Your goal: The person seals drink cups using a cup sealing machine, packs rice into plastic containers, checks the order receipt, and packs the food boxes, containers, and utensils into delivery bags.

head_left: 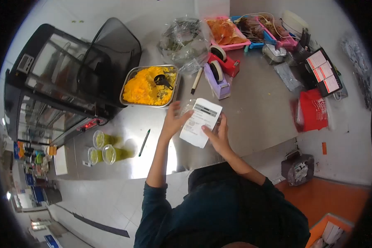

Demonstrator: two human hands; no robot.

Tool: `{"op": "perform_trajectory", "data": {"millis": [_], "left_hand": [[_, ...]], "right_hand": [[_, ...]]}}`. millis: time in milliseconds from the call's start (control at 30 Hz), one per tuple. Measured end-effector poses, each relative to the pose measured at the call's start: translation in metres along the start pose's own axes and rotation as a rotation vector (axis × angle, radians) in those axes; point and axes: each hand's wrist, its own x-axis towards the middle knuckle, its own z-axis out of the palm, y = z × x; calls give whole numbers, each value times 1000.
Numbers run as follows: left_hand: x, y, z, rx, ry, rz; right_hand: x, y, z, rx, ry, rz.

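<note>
A white printed paper slip (201, 122) is held over the steel counter, tilted, on top of something clear like plastic. My left hand (175, 120) is at its left edge, the thumb on the paper and the fingers curved. My right hand (219, 134) grips the lower right edge, thumb on the front and fingers behind. Beyond the slip stand a purple tape dispenser (221, 87) and a red tape dispenser (230, 66). A marker (196, 81) lies left of them, and a green pen (144, 142) lies to the left of my left forearm.
A steel tray (174, 89) holds yellow shredded food and a black scoop (163, 81). Cups of green drink (116, 154) stand at the left, near a glass display cabinet (58, 82). Baskets (240, 44), a plastic bag (184, 43) and a red bag (314, 109) are farther off.
</note>
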Motion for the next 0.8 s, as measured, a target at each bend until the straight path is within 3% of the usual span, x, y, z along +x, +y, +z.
{"op": "perform_trajectory", "data": {"millis": [100,200,300,433,633,700,767,800], "left_hand": [[12,-39,-2,-548,-356,-131],[9,-23,14,-579,-499,-174],[-14,18,56,-598,-469,-306],[-25,51,155,-782,-343,-249],[37,113,290,-882,-142,-216],[68,132,306,-937,-323,-117],[90,132,323,-998,-319,-64],[69,171,326,-784,48,-39]], "right_hand": [[-2,6,4,-91,130,53],[5,-11,-16,456,-168,371],[8,-10,-68,444,-220,408],[26,6,-171,510,-289,438],[124,11,-319,561,-407,619],[166,28,-347,552,-501,610],[191,29,-366,454,-501,632],[194,18,-371,368,-473,643]]}}
